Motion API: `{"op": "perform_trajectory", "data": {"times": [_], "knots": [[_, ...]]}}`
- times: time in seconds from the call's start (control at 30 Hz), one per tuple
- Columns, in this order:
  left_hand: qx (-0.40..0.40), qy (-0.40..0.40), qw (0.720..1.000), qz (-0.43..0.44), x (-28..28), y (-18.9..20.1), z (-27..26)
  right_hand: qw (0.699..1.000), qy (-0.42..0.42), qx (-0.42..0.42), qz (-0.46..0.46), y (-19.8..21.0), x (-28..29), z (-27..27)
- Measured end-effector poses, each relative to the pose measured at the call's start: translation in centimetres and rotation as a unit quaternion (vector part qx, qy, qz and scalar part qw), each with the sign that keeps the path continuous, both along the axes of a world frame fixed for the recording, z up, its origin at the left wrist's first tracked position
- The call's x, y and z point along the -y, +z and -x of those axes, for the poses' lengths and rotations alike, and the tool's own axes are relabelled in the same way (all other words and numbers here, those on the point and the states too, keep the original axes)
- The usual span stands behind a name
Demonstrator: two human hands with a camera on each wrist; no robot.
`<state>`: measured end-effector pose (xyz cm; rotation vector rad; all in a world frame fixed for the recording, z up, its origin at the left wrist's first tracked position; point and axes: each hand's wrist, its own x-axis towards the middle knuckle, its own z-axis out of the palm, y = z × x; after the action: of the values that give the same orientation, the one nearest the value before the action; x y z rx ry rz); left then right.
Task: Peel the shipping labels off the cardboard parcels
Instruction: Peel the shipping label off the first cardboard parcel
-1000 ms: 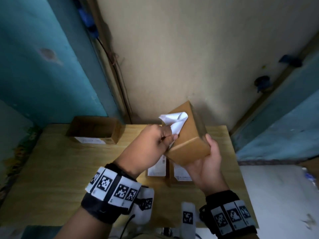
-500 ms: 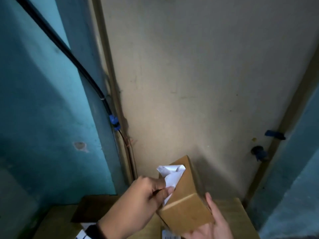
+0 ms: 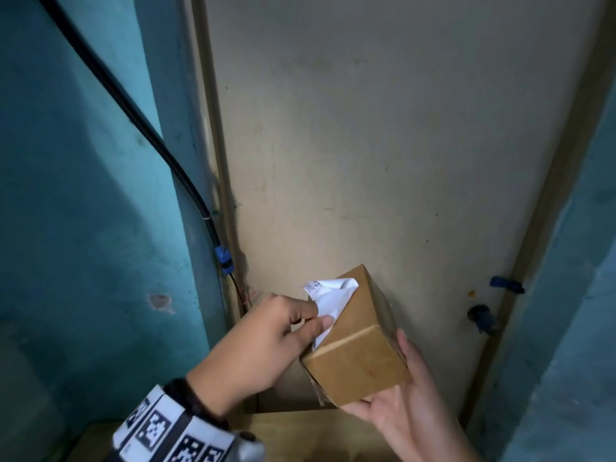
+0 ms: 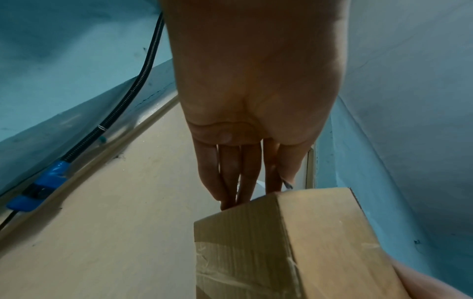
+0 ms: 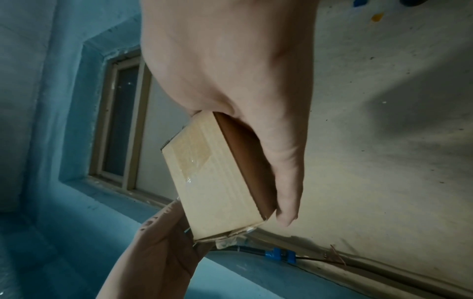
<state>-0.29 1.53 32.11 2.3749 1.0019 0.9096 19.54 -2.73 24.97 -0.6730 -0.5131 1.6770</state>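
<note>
A small brown cardboard parcel (image 3: 358,341) is held up in the air, tilted, in front of the beige wall. My right hand (image 3: 405,400) grips it from below and from the right side. A white shipping label (image 3: 328,296) hangs half peeled from the parcel's left face, its top corner curled over. My left hand (image 3: 266,341) pinches the label's loose edge between thumb and forefinger. In the left wrist view the parcel (image 4: 294,242) shows clear tape on one face. The right wrist view shows the parcel (image 5: 217,176) in my right hand (image 5: 256,101), thumb along its side.
A strip of the wooden table (image 3: 316,435) shows at the bottom edge. A black cable (image 3: 150,135) with a blue clip (image 3: 222,260) runs down the teal wall at left. Blue fittings (image 3: 483,316) sit on the door frame at right.
The head view has tilted upward, so the table and the other parcels have dropped out of sight. The hands keep their hold, and the label is peeled a little further down.
</note>
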Motion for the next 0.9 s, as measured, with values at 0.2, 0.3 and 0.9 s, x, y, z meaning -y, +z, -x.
{"op": "perform_trajectory", "data": {"times": [0.2, 0.3, 0.9], "knots": [[0.004, 0.001, 1.000, -0.025, 0.8, 1.8, -0.2, 0.999, -0.007, 0.036, -0.015, 2.4, 1.0, 0.0], [0.011, -0.008, 1.000, -0.026, 1.2, 2.6, -0.4, 0.999, -0.027, 0.036, -0.010, 3.2, 1.7, -0.2], [0.053, -0.049, 0.997, 0.012, 2.0, 5.3, 1.2, 0.996, -0.074, -0.002, 0.048, 7.9, 2.8, 0.6]]}}
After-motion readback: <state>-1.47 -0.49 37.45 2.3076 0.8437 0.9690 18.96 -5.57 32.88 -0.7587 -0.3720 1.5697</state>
